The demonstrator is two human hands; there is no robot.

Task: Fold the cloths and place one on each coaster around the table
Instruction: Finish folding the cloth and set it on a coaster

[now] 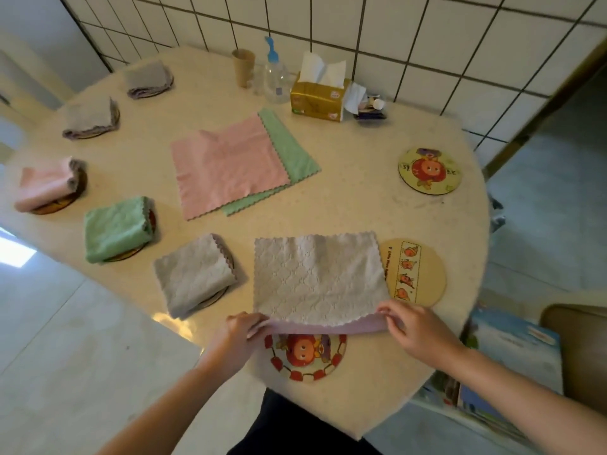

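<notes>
- The tabletop [361, 198] was a pale rounded slab, its far side against a tiled wall [427, 44] and its near edge curving just in front of the person.
- Bare surface lay open between the flat cloths in the middle and the grey cloth near the front edge, and also toward the right rim.
- A pink cloth [226, 165] lay flat mid-table on a green cloth [292, 142], whose scalloped edges showed along the right and lower sides.
- The grey cloth [318, 277] lay folded in half, its fold edge toward the person, its right edge overlapping a beige coaster [417, 274].
- The left hand [239, 333] pinched the near left corner of the grey cloth; the right hand [417, 330] pinched the near right corner.
- Under that lifted edge a red-bordered coaster [305, 359] sat near the front rim, partly covered.
- Five folded cloths sat on coasters along the left rim: grey [193, 274], green [116, 228], pink [46, 185], and two more grey [90, 118] [147, 78].
- A bare coaster [428, 170] lay near the right rim.
- A tissue box [317, 96], bottle [276, 77] and cup [243, 67] stood by the wall.
</notes>
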